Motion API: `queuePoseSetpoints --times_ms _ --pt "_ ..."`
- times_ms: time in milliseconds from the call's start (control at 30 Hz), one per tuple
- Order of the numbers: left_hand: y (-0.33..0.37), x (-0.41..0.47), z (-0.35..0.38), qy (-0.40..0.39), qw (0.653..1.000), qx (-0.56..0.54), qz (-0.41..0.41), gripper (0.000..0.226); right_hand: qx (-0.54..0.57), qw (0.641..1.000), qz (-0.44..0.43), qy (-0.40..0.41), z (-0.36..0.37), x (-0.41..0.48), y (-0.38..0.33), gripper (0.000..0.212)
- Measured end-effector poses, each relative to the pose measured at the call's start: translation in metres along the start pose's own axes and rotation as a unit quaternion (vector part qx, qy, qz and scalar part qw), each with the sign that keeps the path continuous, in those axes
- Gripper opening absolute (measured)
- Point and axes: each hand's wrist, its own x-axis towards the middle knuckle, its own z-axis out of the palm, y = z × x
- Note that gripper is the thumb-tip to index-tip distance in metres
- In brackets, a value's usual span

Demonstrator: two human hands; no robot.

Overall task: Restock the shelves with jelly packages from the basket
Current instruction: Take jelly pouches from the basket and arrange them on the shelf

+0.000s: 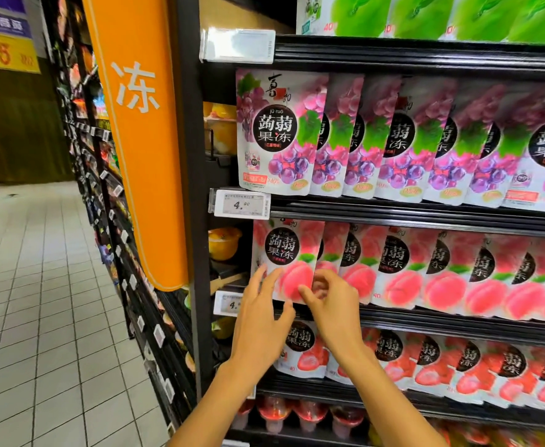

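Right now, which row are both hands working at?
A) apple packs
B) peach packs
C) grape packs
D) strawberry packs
B: the left hand touches and the right hand pinches the leftmost peach pack.

Bright, even store light comes from overhead; colours run very saturated. Glare whitens the top price tag (pixel 238 45) and streaks the glossy grape packs (pixel 280 130); the floor (pixel 38 285) carries a dull sheen. Deep shadow fills the gaps beside the black upright (pixel 197 156). The wide lens bows the shelf rails (pixel 426 214) and stretches packs toward the right edge, where print goes soft. The bottom cups (pixel 297 411) are blurred, and the left hand (pixel 258 321) and right hand (pixel 332 304) at the peach pack (pixel 290 253) look slightly smeared.
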Motion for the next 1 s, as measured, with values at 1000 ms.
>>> queuePoseSetpoints --times_ms 1000 --pt "0.005 -0.004 0.013 0.001 0.994 0.112 0.003 0.062 -0.072 0.979 0.146 0.118 -0.011 -0.003 0.037 0.021"
